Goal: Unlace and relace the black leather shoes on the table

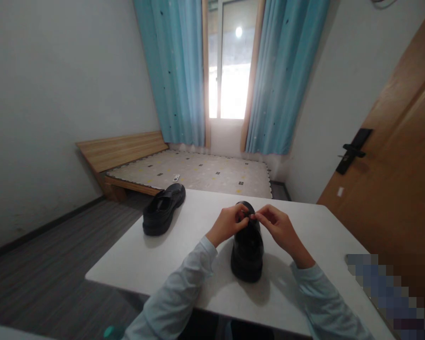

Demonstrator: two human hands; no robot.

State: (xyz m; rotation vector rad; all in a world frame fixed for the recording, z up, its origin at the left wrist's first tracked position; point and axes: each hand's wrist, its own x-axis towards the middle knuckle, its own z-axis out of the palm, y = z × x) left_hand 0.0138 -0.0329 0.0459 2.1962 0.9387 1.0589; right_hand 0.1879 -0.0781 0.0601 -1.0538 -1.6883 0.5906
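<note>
Near shoe — partly hidden (left hand, right hand); door — cut off.

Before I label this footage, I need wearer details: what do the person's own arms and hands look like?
The left hand and right hand are bare, without gloves. Both sleeves are long, pale blue-grey, creased, without visible markings.

Daylight glares white through the window, leaving the walls dim and casting a soft shadow of the near shoe onto the table, while wide-angle stretch tilts the door and pixelation blots the lower right corner.
</note>
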